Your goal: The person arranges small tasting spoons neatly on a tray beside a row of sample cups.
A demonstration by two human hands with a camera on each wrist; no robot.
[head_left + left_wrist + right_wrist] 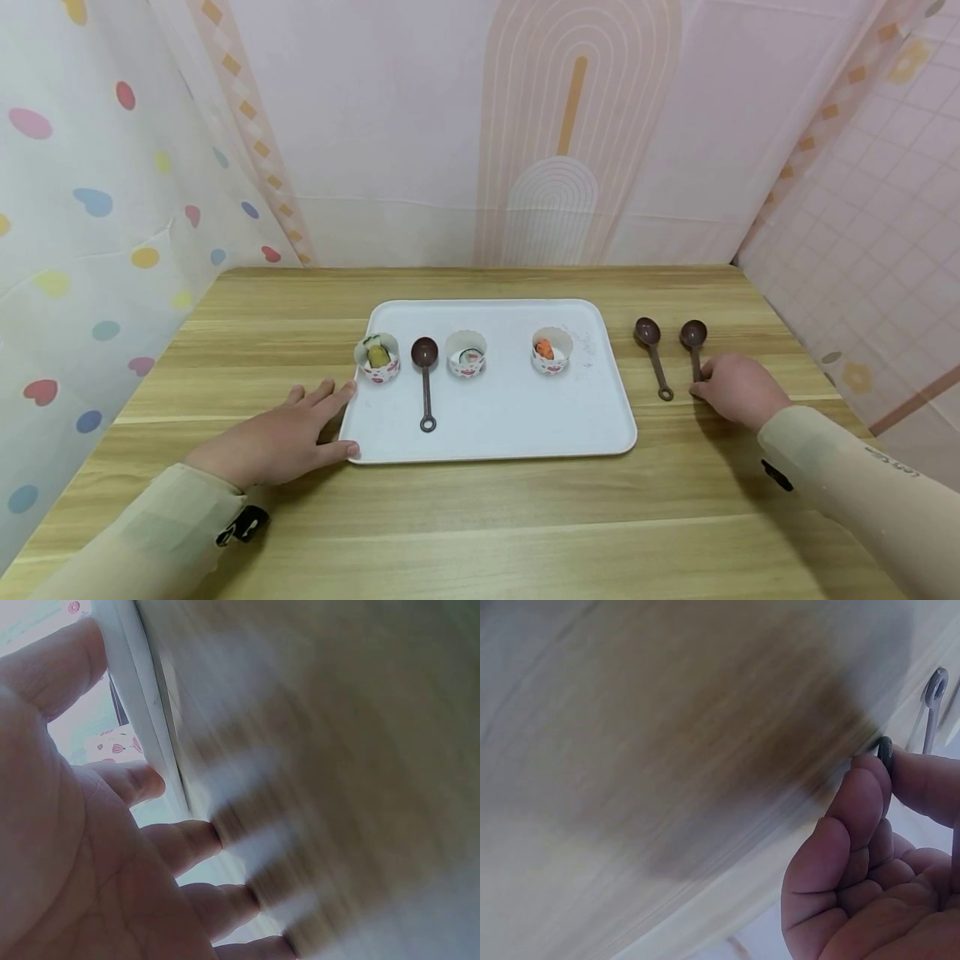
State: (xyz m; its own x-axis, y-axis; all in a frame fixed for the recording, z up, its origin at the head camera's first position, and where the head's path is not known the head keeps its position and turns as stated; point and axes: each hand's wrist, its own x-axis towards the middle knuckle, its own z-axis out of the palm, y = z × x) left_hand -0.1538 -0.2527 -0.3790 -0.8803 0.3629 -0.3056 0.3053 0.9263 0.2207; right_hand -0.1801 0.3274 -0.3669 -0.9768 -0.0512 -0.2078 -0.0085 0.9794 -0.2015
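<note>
1. We see the right hand (742,389) pinching the rightmost spoon (693,335) by its handle, right of the tray (495,421).
2. Its long axis runs near-to-far, bowl pointing away.
3. The left hand (281,437), fingers extended, touches the tray's left edge.

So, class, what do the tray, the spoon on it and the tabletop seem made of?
Tray: probably plastic, smooth and white, with a rounded, raised rim.
Spoon: likely brown plastic, shiny, with highlights in its bowl.
Tabletop: wood or wood-look laminate; the grain leaves both open.
</note>
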